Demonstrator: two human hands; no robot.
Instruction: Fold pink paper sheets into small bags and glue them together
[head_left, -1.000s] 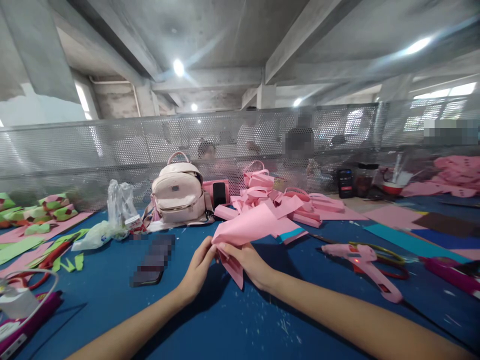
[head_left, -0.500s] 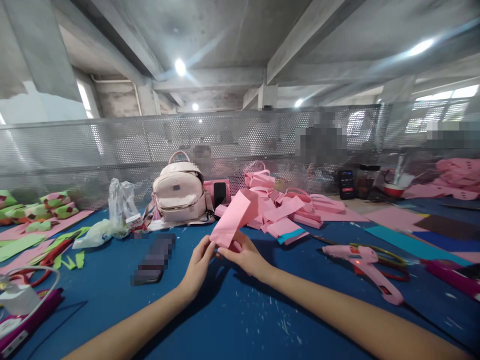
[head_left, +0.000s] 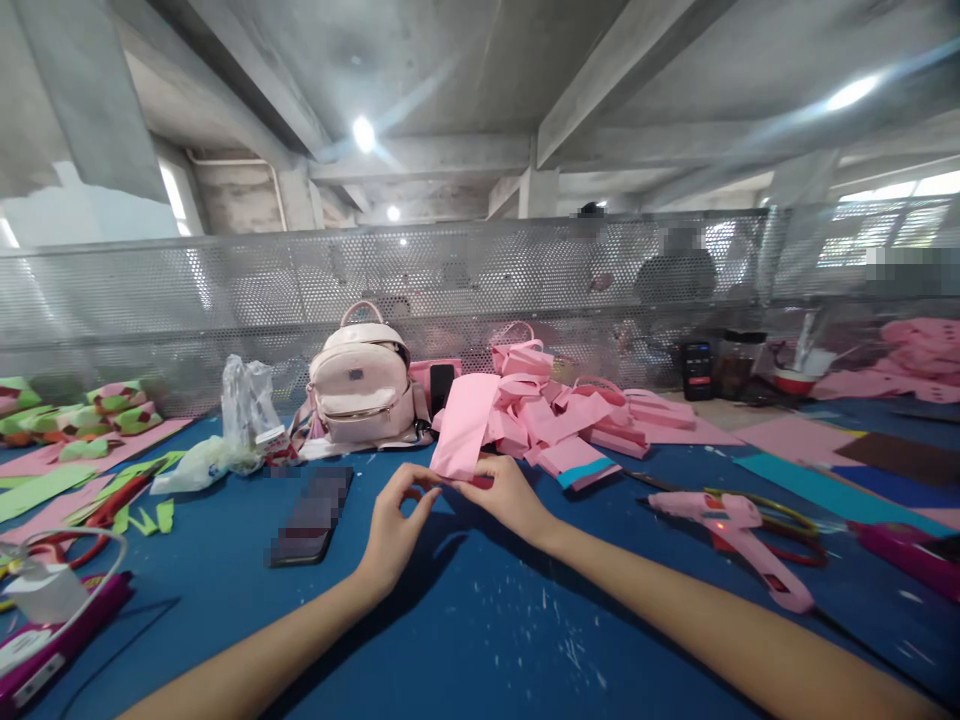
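A wide pink strip (head_left: 465,425) of soft sheet material, felt or foam by its look, stands up over the blue table. My right hand (head_left: 514,505) grips its lower end, with thumb in front and the other fingers curled behind. At the lower left corner is my left hand (head_left: 396,525), its index finger arched and its thumb and fingertips nearly together at the strip's edge. Right behind the strip lies a pile of pink strips and loops (head_left: 559,410), one with a turquoise band.
A pink glue gun (head_left: 735,530) with a lit light lies right, by scissors (head_left: 787,525). Left are a phone (head_left: 311,520), plastic bags (head_left: 244,410) and a purple power strip (head_left: 75,640). A pale backpack (head_left: 360,385) stands behind, before a perforated metal screen (head_left: 247,290).
The strip has turned to show its broad face more and stands more upright. My left fingers have shifted from a firm pinch on its corner to a looser hold at the edge.
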